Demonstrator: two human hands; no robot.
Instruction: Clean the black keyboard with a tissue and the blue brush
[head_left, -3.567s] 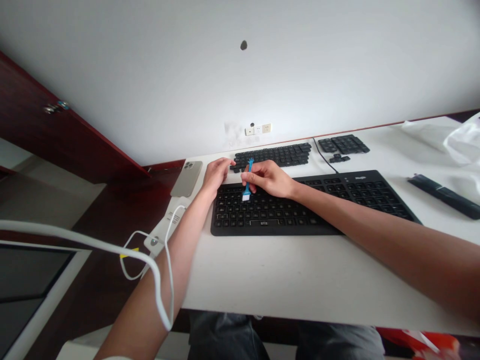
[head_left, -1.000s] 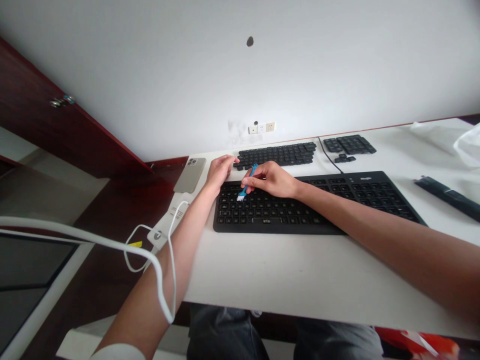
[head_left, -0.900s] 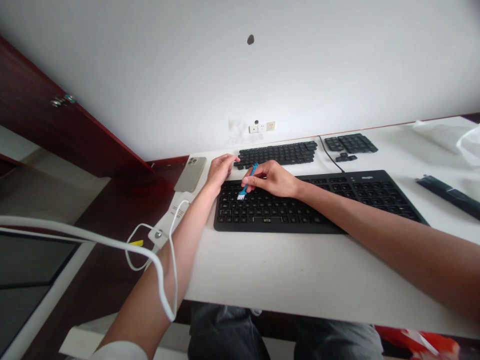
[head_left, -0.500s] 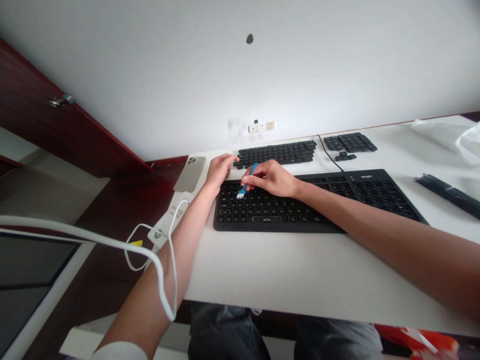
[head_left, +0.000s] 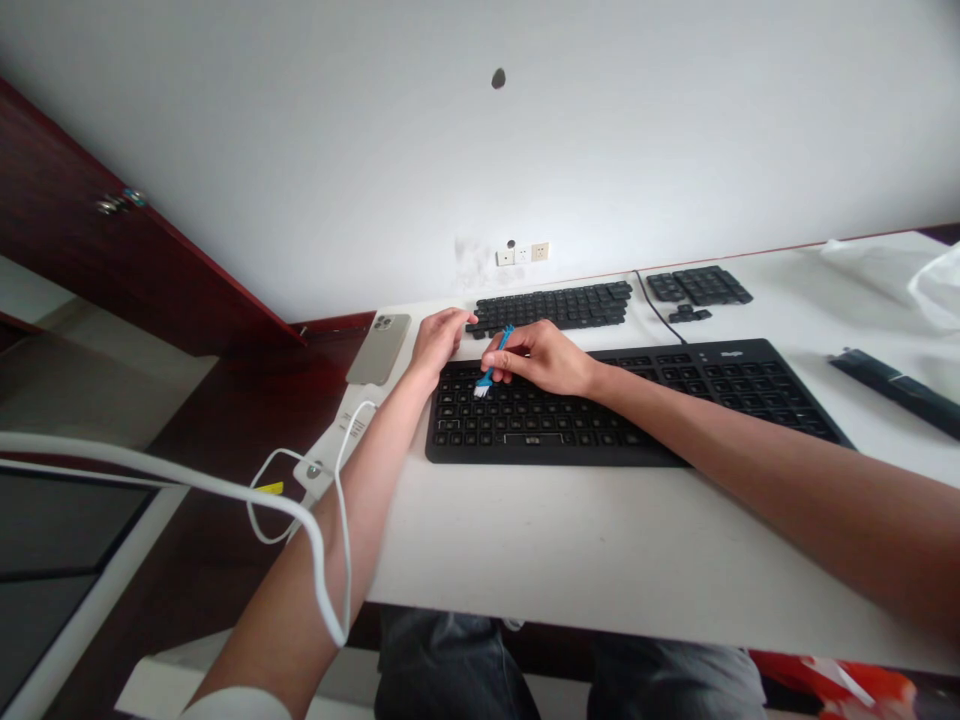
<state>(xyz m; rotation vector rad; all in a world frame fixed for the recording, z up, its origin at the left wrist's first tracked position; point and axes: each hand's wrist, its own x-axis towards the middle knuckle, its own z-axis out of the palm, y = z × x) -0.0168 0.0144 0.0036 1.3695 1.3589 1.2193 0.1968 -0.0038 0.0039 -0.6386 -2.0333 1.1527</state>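
Pinching one slim brush [head_left: 486, 381] between thumb and fingertips, the right hand [head_left: 544, 357] is leaning over one keyboard [head_left: 585, 415] at the centre of the frame. One left hand [head_left: 437, 340] is resting by the keyboard's upper-left corner, its fingers loosely extended, seemingly gripping nothing. Near the upper centre, one long keycap block [head_left: 555, 307] is lying on the white bench [head_left: 570, 540]; towards the upper right, two smaller keycap blocks [head_left: 712, 286] are sitting side by side, with one small cluster [head_left: 689, 314] below them. One phone [head_left: 380, 349] is lying left of centre, one black case [head_left: 896, 390] at the right edge. Three wall plates [head_left: 523, 255] are showing above the bench. A pale logo is marking the keyboard's upper right, and small print is running along the white power strip [head_left: 337, 440] at lower left; both are staying too small to read. The brush is showing a blue handle, slanting down-left, and white bristles that appear to be touching the keyboard's black, cap-less key sockets.
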